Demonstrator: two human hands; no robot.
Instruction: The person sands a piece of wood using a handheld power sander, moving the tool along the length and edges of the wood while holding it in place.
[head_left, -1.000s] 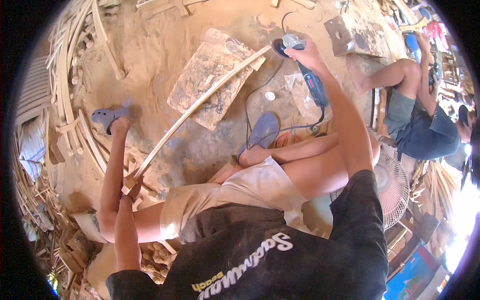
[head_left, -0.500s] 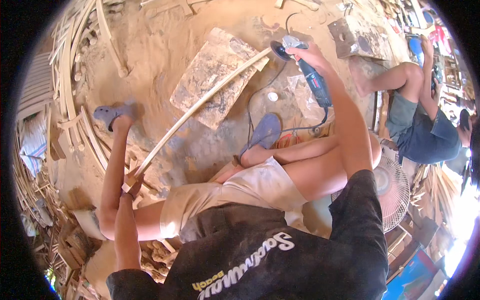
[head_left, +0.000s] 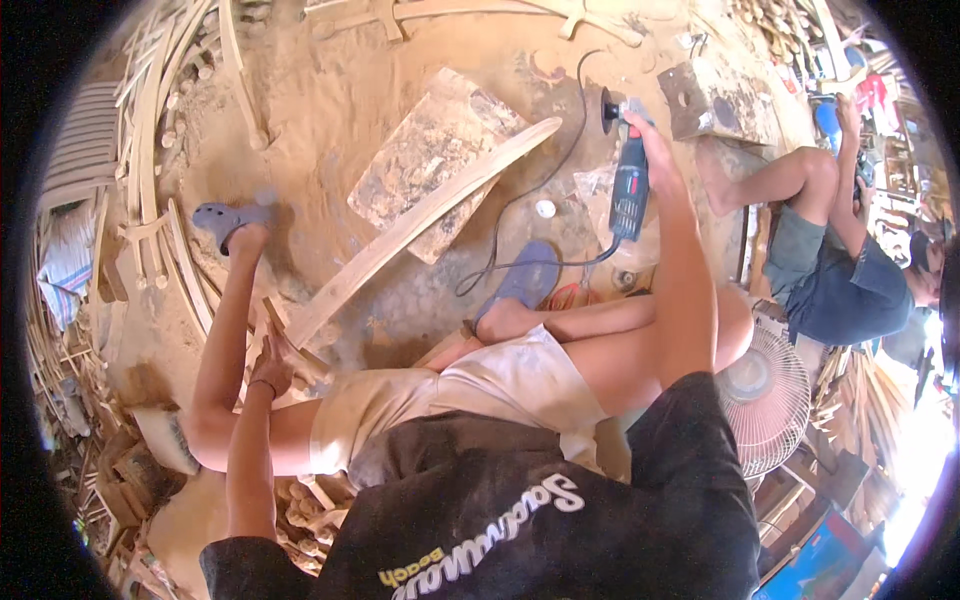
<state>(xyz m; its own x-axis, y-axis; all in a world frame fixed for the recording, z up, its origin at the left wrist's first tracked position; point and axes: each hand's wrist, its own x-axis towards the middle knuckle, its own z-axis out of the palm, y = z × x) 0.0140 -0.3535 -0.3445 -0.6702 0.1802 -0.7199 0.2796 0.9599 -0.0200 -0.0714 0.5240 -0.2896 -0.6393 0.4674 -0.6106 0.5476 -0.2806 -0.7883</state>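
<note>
My left hand (head_left: 271, 366) is closed around the near end of a long, curved wooden piece (head_left: 425, 214), by its short crosspiece, over my left leg. The piece's broad side faces up, and its far part lies across a worn wooden block (head_left: 400, 170) on the ground. My right hand (head_left: 650, 150) grips an angle grinder (head_left: 630, 190) near its head. The grinder's dark disc (head_left: 608, 110) is to the right of the piece's far tip, apart from it. A black cord (head_left: 570, 264) runs from the grinder's near end over the ground.
Several similar wooden pieces (head_left: 150, 150) lie at the left, and more (head_left: 480, 8) at the far edge. Another block (head_left: 720, 105) stands at the far right. A co-worker (head_left: 840, 260) sits at the right, beyond a fan (head_left: 765, 390). A white cap (head_left: 545, 208) lies near my sandal (head_left: 530, 275).
The wooden piece has turned from its narrow edge to its broad side. My right hand has moved the grinder rightward, off the piece's tip, and holds it more upright.
</note>
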